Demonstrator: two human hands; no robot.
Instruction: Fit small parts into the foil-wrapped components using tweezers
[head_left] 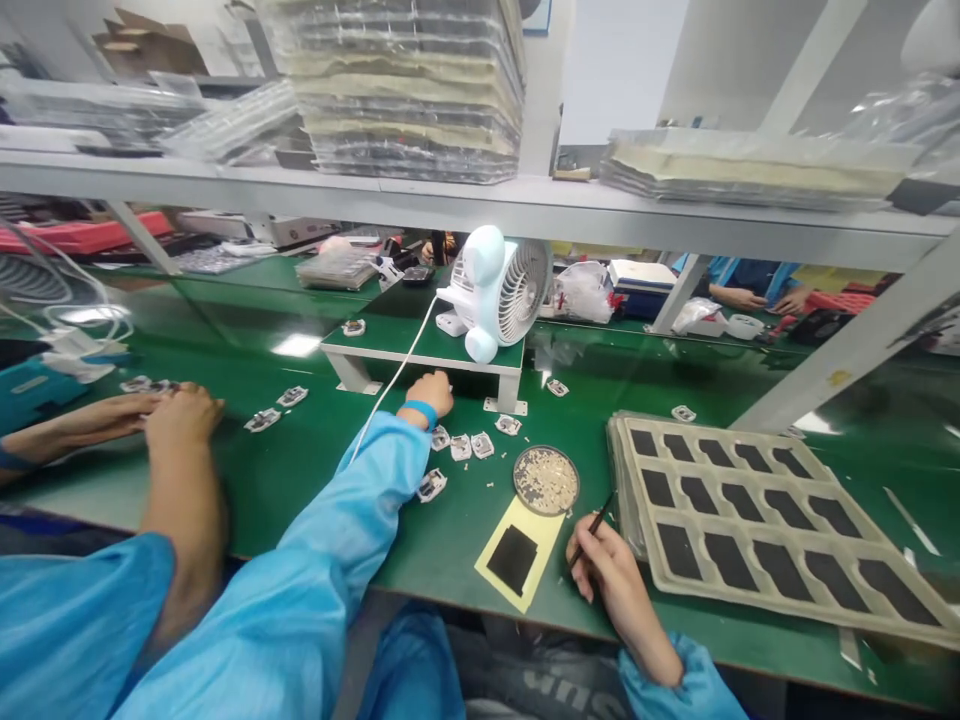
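My left hand reaches forward to the front of a low green-topped stand, back of the hand up. Its fingers are mostly hidden, so what it touches does not show. Just nearer lie several small white plastic parts, with another white part closer to me. In my right hand is a pair of dark tweezers, held like a pen, tip up. To its left are a round dish of tiny beige pieces and a yellow sheet bearing a black square.
A pale blue and white fan stands on the low stand, its white cable crossing my left arm. On the right lies a moulded tray of black pieces. A co-worker's hands handle parts at left. A shelf spans above.
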